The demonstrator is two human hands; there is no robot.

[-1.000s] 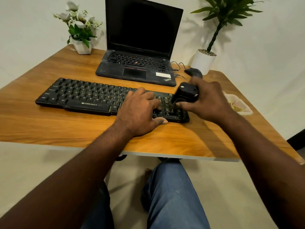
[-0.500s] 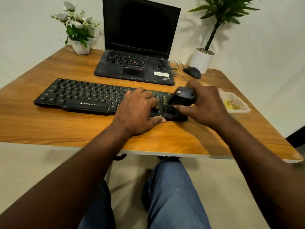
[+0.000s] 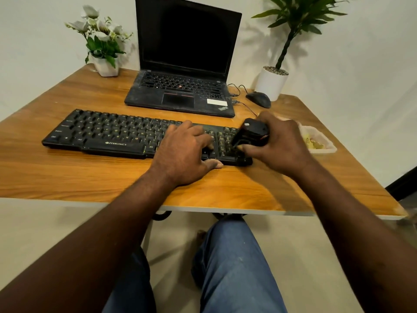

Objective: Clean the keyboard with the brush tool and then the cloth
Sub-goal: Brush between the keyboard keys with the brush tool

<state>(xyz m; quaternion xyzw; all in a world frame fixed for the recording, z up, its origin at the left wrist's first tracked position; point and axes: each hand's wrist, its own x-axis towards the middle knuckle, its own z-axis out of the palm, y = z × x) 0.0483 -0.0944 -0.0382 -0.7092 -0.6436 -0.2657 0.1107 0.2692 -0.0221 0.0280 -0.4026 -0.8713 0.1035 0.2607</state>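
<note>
Long black plastic Zebronics keyboard lies flat across the middle of the wooden table with a white edge, parallel to the near edge. Left hand rests palm down on the keyboard's right-centre section, fingers loosely spread over the keys, thumb tip on the table just in front of the keyboard; holds nothing. Right hand is wrapped around a chunky black plastic brush tool, fingers curled over its far side, thumb along the lower near side; tool is tilted, its lower end touching the keys at the keyboard's right end. Bristles cannot be made out. Small white plastic tray with something yellow-green inside sits just right of the right hand, near the table's right edge. Behind the keyboard: open black laptop, screen dark. Black computer mouse to the laptop's right, cable running to it. White pot with white flowers at the far left corner, white pot with a tall green plant at the far right. Blue jeans legs below the table edge.
</note>
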